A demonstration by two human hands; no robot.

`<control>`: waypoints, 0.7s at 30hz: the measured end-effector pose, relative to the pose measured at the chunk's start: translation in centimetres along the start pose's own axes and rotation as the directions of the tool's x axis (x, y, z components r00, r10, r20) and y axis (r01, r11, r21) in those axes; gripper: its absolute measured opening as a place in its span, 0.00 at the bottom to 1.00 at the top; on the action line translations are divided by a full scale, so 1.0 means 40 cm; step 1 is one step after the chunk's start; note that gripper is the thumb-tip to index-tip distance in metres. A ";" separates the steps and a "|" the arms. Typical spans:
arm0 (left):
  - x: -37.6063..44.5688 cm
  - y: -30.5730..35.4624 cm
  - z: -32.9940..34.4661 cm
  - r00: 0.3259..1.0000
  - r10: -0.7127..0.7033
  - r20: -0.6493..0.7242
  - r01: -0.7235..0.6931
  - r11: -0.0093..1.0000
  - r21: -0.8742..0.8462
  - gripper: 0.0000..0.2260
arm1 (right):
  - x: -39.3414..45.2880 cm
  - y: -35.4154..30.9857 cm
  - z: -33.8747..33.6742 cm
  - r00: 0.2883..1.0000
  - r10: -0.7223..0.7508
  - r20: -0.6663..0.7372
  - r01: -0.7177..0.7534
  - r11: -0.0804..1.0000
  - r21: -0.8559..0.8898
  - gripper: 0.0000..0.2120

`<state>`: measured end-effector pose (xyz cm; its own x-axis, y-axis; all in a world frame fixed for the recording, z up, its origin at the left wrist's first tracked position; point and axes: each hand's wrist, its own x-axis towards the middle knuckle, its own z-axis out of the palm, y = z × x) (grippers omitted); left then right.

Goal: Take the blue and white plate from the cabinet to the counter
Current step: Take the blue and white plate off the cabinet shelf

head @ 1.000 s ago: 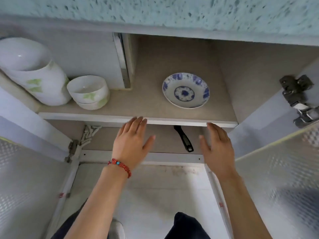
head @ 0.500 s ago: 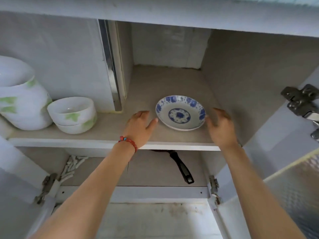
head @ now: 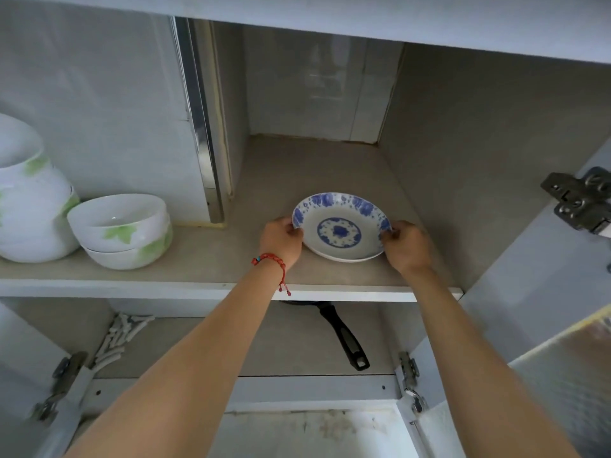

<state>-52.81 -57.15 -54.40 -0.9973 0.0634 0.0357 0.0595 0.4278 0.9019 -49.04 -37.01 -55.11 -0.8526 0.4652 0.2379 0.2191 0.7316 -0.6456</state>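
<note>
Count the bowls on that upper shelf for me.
3: two small green-leaf bowls stacked left of the plate, one large bowl at the far left edge, partly cropped. More may sit out of view.

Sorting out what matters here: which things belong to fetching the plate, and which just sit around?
Job: blue and white plate, left hand, right hand, shelf.
Lying about: stacked bowls, large bowl, pan handle.

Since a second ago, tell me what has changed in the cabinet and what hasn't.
Both hands reached in from below the shelf edge. The left hand and right hand now grip opposite rims of the blue and white plate, which seems tipped up at the back. The stacked bowls and the pan handle beneath stayed put.
</note>
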 end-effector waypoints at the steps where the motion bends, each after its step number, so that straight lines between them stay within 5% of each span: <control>1: 0.001 -0.001 0.001 1.000 -0.008 -0.011 0.008 1.000 -0.024 0.09 | -0.003 -0.001 -0.001 1.000 -0.001 -0.005 0.001 1.000 -0.003 0.07; 16: -0.111 -0.007 -0.081 0.994 -0.064 -0.093 0.027 0.934 -0.356 0.18 | -0.151 -0.079 -0.044 0.984 -0.027 -0.178 0.057 0.984 0.167 0.07; 21: -0.195 0.028 -0.119 0.978 -0.149 -0.143 0.092 0.935 -0.344 0.13 | -0.220 -0.116 -0.086 0.990 0.030 -0.141 0.003 0.974 0.227 0.09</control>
<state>-45.18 -61.45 -51.63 -0.9907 -0.1307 -0.0375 -0.0503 0.0959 0.9941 -40.92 -42.79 -51.71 -0.7702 0.5525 0.3188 0.1028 0.6008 -0.7928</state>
